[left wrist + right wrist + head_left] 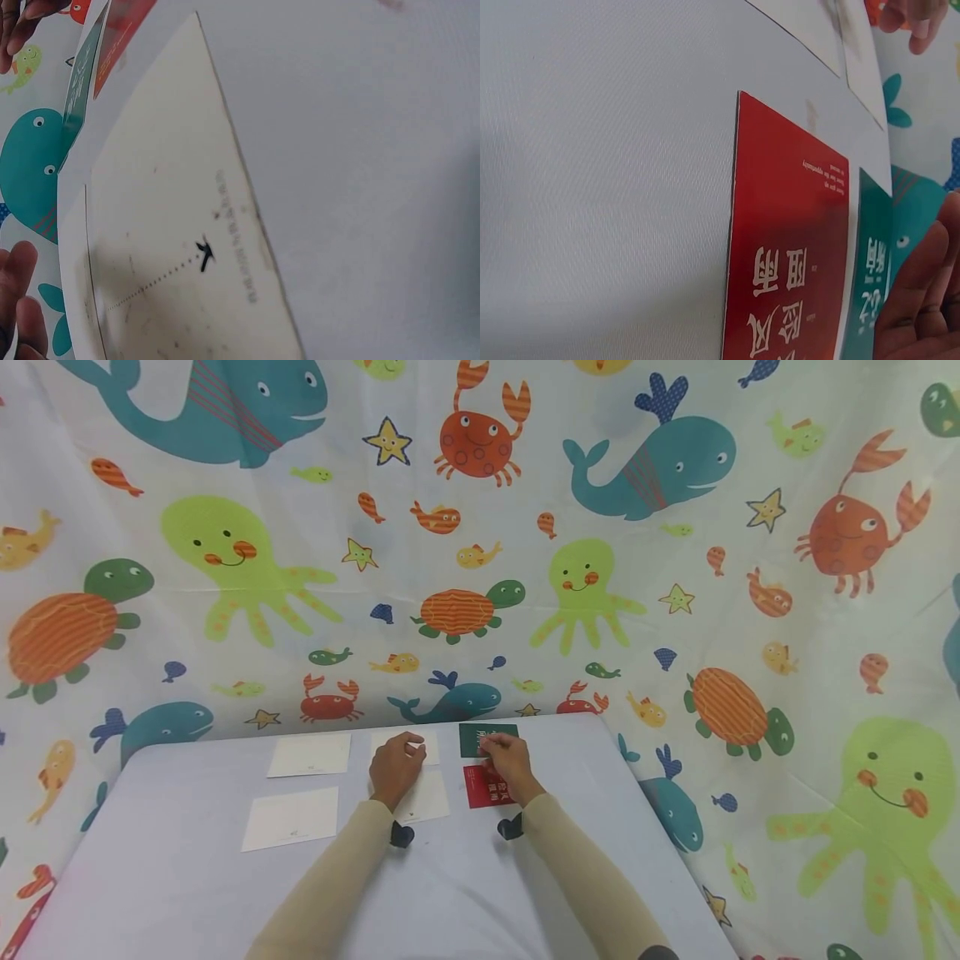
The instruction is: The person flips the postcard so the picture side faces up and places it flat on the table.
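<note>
My left hand (397, 768) hovers over two cream cards on the table, its fingers loosely bent and holding nothing. The nearer cream card (426, 797) shows a small dark bird-like mark and a dotted line in the left wrist view; the farther cream card (431, 747) is partly hidden behind the hand. My right hand (512, 764) is over a green card (468, 739) and a red card (480, 789), both with white lettering. Its fingers (915, 281) are loosely bent and overlap the green card's edge in the right wrist view, with nothing gripped.
Two more cream cards, a far one (309, 755) and a near one (291, 820), lie to the left on the white-covered table (450, 893). A curtain (360, 627) printed with sea animals hangs right behind the table's far edge.
</note>
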Tool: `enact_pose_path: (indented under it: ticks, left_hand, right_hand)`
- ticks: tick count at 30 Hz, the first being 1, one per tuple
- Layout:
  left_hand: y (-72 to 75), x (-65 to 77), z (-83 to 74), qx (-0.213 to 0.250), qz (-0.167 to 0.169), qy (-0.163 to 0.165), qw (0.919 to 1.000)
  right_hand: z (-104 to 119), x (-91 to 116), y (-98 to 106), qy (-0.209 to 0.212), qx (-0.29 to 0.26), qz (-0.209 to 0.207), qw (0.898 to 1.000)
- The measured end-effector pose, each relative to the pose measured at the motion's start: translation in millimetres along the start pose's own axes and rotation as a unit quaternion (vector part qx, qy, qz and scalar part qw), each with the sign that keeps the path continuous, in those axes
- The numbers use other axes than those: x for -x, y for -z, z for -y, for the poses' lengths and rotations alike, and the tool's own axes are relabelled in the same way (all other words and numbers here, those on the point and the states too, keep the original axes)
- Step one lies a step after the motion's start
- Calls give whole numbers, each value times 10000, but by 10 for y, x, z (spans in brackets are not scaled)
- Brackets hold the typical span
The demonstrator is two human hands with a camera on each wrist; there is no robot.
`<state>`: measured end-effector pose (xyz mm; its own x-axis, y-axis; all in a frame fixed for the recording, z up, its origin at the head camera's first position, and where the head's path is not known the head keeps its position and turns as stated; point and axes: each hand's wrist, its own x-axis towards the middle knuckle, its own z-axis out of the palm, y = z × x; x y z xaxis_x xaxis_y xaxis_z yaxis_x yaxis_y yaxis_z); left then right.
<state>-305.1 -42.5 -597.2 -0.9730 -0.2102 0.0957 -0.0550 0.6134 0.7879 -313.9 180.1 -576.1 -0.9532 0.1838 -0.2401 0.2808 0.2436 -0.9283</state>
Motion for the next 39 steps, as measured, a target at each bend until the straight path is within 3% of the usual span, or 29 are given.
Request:
enact_pose_path:
  ticks: [25,39]
  left_hand:
    - [192,-12,134,-32,6,-43,10000]
    - [192,-13,143,3,-39,-4,10000]
  right_hand:
    - [56,80,-80,302,-195,376,9986]
    - [28,100,-99,296,-154,432,9985]
